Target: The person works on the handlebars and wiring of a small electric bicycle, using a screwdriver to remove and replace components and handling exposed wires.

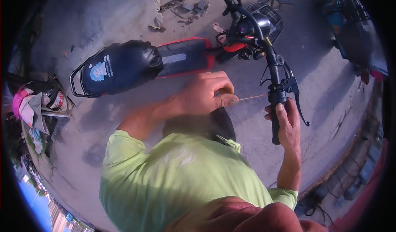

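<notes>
My left hand [209, 91] is closed in a pinch on a thin reddish-brown strand [253, 97], possibly a wire or slim rod. It runs straight across to the control housing [277, 95] on the handlebar [267, 46]. Whether its far end is fixed there I cannot tell. My right hand [290, 120] wraps round the black handlebar grip [276, 129], thumb on top, just below that housing. Beside my right fingers a black brake lever [300, 104] angles outward. The handlebar belongs to a small electric bike with a black-covered seat [123, 65] and red-edged footboard [181, 58].
A wire basket [274, 17] is at the bike's front. Another covered two-wheeler [350, 29] stands at the far right. Loose parts [194, 7] lie on the concrete floor [99, 21] beyond the bike. Bags and cloth [39, 104] are piled at the left.
</notes>
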Tool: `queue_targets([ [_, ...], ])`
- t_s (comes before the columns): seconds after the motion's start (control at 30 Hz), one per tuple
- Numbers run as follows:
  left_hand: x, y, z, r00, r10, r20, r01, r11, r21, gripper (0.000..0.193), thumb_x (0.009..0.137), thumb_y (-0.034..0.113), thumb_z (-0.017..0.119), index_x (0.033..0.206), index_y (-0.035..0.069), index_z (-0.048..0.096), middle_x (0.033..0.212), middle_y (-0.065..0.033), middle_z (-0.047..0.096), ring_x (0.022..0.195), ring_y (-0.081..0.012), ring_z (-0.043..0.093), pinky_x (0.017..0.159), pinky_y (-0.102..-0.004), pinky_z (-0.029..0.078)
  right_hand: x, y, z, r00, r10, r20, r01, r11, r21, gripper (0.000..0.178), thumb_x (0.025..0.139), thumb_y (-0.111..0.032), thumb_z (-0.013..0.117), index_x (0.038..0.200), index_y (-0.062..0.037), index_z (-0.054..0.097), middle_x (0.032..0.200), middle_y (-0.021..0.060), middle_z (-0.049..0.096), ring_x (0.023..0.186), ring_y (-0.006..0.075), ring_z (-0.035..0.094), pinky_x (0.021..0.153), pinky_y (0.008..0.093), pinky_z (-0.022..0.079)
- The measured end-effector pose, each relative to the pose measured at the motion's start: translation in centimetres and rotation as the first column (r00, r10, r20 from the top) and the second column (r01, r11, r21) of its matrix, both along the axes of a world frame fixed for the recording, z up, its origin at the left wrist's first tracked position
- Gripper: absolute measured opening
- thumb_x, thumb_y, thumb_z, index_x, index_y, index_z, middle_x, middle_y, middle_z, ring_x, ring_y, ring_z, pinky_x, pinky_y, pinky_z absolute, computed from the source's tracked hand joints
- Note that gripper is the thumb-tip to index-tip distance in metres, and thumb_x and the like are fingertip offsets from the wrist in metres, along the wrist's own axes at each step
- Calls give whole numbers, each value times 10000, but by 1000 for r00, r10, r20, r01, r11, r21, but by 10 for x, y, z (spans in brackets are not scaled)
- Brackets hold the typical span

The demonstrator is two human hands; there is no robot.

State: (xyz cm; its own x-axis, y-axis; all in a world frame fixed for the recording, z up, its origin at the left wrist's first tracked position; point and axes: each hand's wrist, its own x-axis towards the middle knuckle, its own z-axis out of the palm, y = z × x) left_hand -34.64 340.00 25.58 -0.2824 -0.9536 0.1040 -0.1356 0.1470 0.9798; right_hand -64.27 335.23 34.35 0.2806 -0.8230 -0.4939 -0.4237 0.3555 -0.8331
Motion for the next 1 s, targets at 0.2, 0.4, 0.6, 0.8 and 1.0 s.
queue_targets([
  [0.2,10,-21,-25,984,170,-61,-161,979,129,455,1028,439,653,1044,-14,685,1016,-78,656,919,-178,639,829,-310,511,1,-8,0,999,33,-18,-32,999,26,433,1028,-328,670,1242,27,544,1038,96,665,905,146,630,837,305,523],
  [0.4,18,-88,-77,877,175,-448,-162,985,66,530,1117,427,452,1061,-40,697,1100,-203,682,1156,-312,650,1076,-462,471,2,-8,0,999,-32,-28,32,999,7,451,1007,-278,682,1291,41,537,1052,94,666,930,160,611,853,310,497],
  [0.6,12,-192,-98,761,-42,-647,-81,984,-159,609,1112,448,403,979,-48,728,1075,-208,718,1112,-337,671,1028,-470,499,-1,-3,-4,972,-143,-186,144,989,-8,546,875,-353,792,1187,53,604,958,86,663,861,171,611,796,321,499],
  [0.8,14,-213,-132,898,-32,-438,-52,983,-177,662,1085,529,436,1023,-52,747,1107,-220,726,1161,-355,666,1038,-443,493,-3,-7,3,934,-82,-349,121,988,92,475,778,-338,830,1038,29,676,810,103,663,710,186,588,691,328,501],
  [1.0,5,-216,-147,971,-21,-239,-20,986,-166,807,1015,648,489,1249,-104,665,1456,-265,544,1419,-394,476,1174,-501,365,-6,-21,7,968,-19,-249,73,975,208,479,765,-328,850,1045,26,688,810,135,645,652,271,591,629,371,494],
])
